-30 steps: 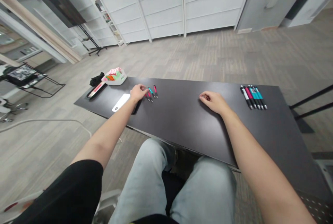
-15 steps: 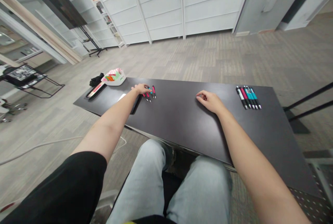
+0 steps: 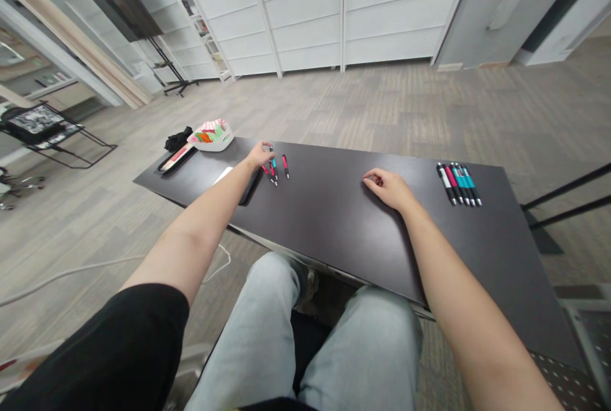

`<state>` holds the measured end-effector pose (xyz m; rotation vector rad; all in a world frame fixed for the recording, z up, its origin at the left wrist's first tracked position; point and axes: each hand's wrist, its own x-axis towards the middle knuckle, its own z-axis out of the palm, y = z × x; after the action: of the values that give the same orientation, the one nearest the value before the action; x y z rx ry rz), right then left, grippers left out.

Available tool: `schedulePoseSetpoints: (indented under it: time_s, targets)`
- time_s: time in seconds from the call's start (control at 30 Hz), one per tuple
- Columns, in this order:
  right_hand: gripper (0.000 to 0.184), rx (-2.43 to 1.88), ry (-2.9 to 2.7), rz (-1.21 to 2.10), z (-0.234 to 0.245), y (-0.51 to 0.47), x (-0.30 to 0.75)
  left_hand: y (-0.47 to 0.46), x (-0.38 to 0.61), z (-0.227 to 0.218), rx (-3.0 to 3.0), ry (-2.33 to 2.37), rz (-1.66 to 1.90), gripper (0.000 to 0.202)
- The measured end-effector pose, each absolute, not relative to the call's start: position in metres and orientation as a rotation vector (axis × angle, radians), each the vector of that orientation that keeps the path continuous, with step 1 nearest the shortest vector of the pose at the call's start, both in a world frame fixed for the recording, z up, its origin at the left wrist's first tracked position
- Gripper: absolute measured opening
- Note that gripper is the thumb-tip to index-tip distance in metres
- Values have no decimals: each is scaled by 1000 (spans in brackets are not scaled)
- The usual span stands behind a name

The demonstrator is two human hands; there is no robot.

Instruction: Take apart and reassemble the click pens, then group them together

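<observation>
My left hand (image 3: pixel 258 155) reaches out over the dark table (image 3: pixel 334 226) and pinches a teal pen (image 3: pixel 273 165), which is tilted up off the surface. Beside it lie a few pink pens (image 3: pixel 285 166). My right hand (image 3: pixel 389 187) rests on the table near the middle, its fingers loosely curled with nothing in them. A row of several pens (image 3: pixel 458 183), black, pink and teal, lies at the far right of the table.
A white phone (image 3: pixel 222 175) and a dark flat case (image 3: pixel 249 189) lie under my left forearm. A white bowl with colourful packets (image 3: pixel 211 135) and a long red-and-black case (image 3: pixel 175 158) sit at the table's left end. My knees are below the near edge.
My left hand slid forward from the pens near the phone and closed on the teal pen, lifting its end. My right hand stayed put.
</observation>
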<state>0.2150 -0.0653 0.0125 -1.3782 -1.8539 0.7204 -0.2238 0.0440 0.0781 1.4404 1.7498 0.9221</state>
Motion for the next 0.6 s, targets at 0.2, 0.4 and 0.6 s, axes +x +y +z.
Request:
schedulePoseSetpoints:
  time_s: [0.2, 0.4, 0.6]
  targets:
    - [14, -1388, -1852, 711, 11, -64, 215, 32, -194, 98, 1271, 1651, 1039, 47]
    - [17, -1394, -1846, 743, 6, -64, 218, 28, -107, 79, 1183, 1341, 1019, 38]
    - [18, -1441, -1787, 796, -1, -60, 219, 23, -36, 36, 991, 957, 1080, 49]
